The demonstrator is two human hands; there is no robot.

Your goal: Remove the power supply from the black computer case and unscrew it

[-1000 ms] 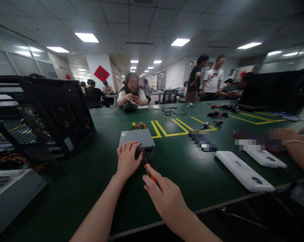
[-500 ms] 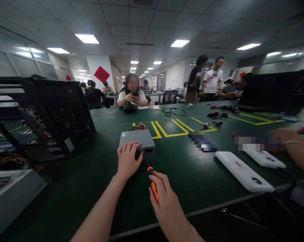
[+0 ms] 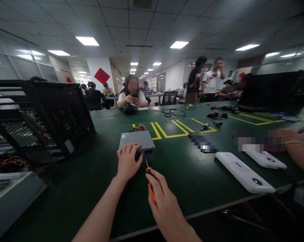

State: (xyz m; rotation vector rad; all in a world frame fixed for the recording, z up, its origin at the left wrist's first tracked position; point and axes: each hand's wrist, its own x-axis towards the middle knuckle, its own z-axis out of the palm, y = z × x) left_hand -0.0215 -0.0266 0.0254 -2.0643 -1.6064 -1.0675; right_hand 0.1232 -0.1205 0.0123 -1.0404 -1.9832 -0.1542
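A grey computer power supply (image 3: 136,139) lies on the green table, its cables bunched behind it. Across its top and near edge my left hand (image 3: 128,158) is laid, fingers over the top and thumb down at the front face, holding it. My right hand (image 3: 163,198) is closed around the orange and black handle of a screwdriver (image 3: 151,191). The thin shaft points up and away to the front face, just below the power socket. Whether the tip touches the metal is too small to tell.
An open black computer case (image 3: 58,117) stands at left, with a grey metal box (image 3: 15,191) nearer me. White devices (image 3: 245,173) lie at right near another person's hand (image 3: 286,137). Cables (image 3: 217,116) lie farther back. A person (image 3: 133,97) sits across the table.
My right hand has shifted slightly left, and the screwdriver stands at a changed angle, its tip a little lower. My left hand and the power supply stay put.
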